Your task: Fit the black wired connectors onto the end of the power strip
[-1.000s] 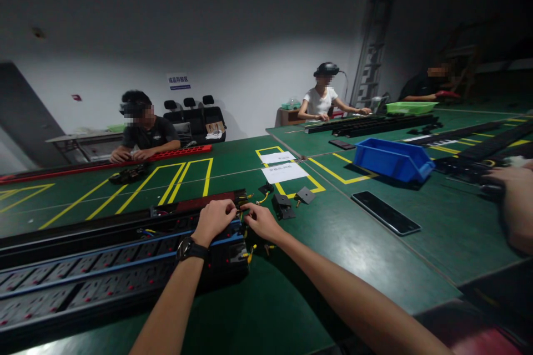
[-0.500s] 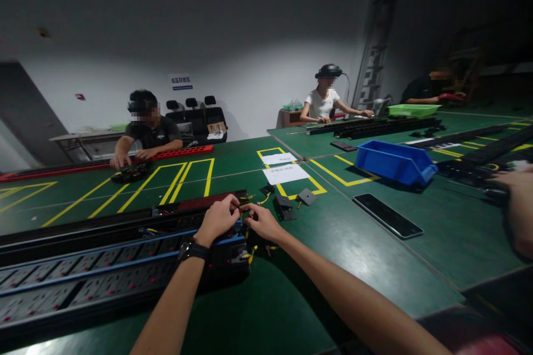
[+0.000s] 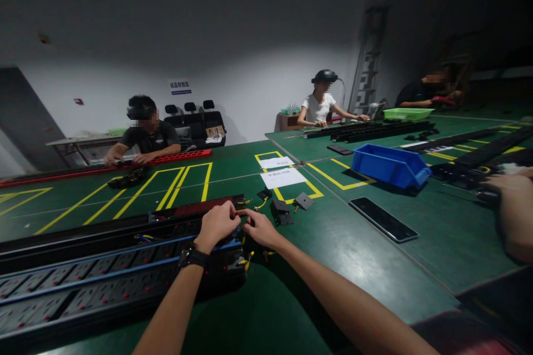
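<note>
Both hands meet at the right end of a long black rail assembly [image 3: 104, 280] with blue strips and rows of grey sockets. My left hand [image 3: 219, 224], below a black wristwatch [image 3: 194, 255], is closed, its fingertips at the rail end; what they pinch is too small to make out. My right hand [image 3: 260, 227] is closed too, with its index finger stretched toward the left fingertips. Yellow-green wire ends [image 3: 249, 259] stick out of the rail beside the hands. Dark end pieces [image 3: 282, 212] and a small grey plate [image 3: 303, 201] lie just right of them.
A phone [image 3: 383, 219] and a blue bin [image 3: 390, 165] are at the right, white papers [image 3: 283, 177] in the centre. Three people work across the table; another person's hand [image 3: 514, 199] is at the right edge. A red rail [image 3: 183, 156] lies at the far left.
The view has shifted slightly. My right index finger is straighter, reaching over to the left fingertips. The person at the left has moved their hands closer together, away from the dark part.
</note>
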Available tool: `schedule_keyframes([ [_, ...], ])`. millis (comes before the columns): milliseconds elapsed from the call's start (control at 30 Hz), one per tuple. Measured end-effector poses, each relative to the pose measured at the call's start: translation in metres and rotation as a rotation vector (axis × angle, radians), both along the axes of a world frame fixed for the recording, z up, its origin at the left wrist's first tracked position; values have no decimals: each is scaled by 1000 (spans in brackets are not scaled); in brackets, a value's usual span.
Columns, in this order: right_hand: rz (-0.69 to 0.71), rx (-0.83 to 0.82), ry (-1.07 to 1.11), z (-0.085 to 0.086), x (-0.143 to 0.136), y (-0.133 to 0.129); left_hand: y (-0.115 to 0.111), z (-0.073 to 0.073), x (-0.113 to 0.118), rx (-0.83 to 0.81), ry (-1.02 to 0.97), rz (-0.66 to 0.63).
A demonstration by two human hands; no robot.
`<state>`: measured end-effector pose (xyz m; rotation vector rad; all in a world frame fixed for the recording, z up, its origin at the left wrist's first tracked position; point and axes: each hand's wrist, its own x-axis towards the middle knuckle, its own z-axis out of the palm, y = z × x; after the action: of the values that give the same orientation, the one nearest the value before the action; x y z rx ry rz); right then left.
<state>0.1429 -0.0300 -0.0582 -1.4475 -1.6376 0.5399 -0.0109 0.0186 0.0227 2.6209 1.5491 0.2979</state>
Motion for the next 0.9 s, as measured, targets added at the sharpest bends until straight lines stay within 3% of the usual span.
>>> schedule_keyframes([
  [233, -15, 3, -14, -4, 0, 3, -2, -9, 7, 19, 48, 91],
  [600, -10, 103, 17, -2, -5, 1, -5, -13, 13, -3, -6, 100],
  [733, -195, 100, -11, 14, 6, -2, -6, -11, 11, -36, -40, 116],
  [900, -609, -39, -147, 37, 60, -11, -9, -8, 10, -35, -69, 122],
])
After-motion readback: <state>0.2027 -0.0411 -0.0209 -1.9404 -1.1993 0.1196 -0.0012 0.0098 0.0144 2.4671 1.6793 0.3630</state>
